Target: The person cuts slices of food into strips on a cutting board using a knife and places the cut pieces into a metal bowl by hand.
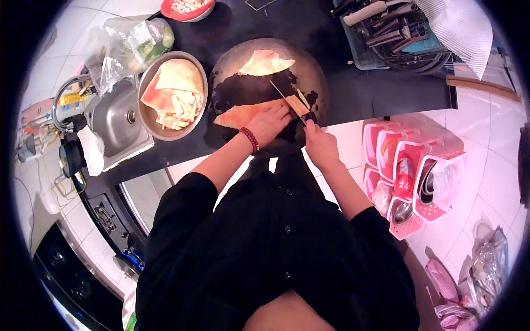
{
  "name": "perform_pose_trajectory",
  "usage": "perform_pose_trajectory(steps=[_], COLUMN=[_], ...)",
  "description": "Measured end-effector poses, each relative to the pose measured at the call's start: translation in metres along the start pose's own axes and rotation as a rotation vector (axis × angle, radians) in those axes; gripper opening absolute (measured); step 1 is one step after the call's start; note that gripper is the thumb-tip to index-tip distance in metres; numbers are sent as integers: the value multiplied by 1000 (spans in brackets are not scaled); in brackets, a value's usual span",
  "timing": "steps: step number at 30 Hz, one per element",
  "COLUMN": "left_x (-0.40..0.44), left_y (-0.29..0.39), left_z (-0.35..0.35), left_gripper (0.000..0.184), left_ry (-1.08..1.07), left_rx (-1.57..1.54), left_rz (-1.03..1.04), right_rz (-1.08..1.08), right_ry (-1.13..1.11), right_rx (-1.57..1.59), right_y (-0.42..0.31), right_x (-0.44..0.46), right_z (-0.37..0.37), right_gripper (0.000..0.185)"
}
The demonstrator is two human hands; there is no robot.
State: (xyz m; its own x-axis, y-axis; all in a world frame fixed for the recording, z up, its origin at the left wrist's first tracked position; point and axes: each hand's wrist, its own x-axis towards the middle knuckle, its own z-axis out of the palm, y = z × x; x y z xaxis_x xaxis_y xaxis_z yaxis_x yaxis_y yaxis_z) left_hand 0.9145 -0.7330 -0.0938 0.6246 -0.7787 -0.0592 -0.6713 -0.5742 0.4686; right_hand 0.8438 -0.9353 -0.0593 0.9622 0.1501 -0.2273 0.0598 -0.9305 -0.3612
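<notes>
My right hand (321, 144) is closed round the handle of a knife (278, 89), its blade pointing away over a round, dark-stained chopping board (312, 62). With bent fingers, my left hand (266, 126) presses down a flat orange-pink wedge (234, 115) that looks like flatbread, close to the blade. A few thin cut strips (303, 99) lie just right of the knife. Another pale flat wedge (266, 63) rests at the far side of the board. Left of the board, a metal bowl (144, 113) holds a folded sheet of the same food and several cut strips.
A sink (113, 118) is at the left, with a plastic bag of greens (146, 43) behind it. A red-rimmed bowl (187, 11) stands at the back. Utensils fill a teal rack (381, 60) at the back right. Pink storage baskets (406, 165) stand below the counter at right.
</notes>
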Motion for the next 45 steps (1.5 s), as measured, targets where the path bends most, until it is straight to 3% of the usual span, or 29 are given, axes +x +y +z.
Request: perform_pose_trajectory(steps=[6,9,14,21,23,33,41,45], left_x=[-5,-10,-16,-27,-31,-44,-52,-55], left_y=[2,2,-3,-2,-9,-13,-22,-24], left_z=[-9,-18,-9,-15,-10,-14,-11,-17], left_gripper=[41,42,43,44,44,41,38,38], left_ry=[-12,-124,-34,-85,35,-42,127,77], left_rx=[-15,-55,-33,-102,-23,-42,18,-6], left_rz=[-11,-77,-12,-73,18,-33,65,44], right_rz=[-17,27,21,71,49,99,107,159], right_ry=[55,-21,49,64,29,29,79,35], right_rx=[80,26,103,123,49,51,74,101], right_y=[-12,-17,-20,-45,-39,-62,-76,-88], right_x=[-3,1,-3,0,3,-3,-1,-2], right_z=[-1,-1,17,2,21,16,21,23], right_gripper=[14,14,15,16,15,14,15,15])
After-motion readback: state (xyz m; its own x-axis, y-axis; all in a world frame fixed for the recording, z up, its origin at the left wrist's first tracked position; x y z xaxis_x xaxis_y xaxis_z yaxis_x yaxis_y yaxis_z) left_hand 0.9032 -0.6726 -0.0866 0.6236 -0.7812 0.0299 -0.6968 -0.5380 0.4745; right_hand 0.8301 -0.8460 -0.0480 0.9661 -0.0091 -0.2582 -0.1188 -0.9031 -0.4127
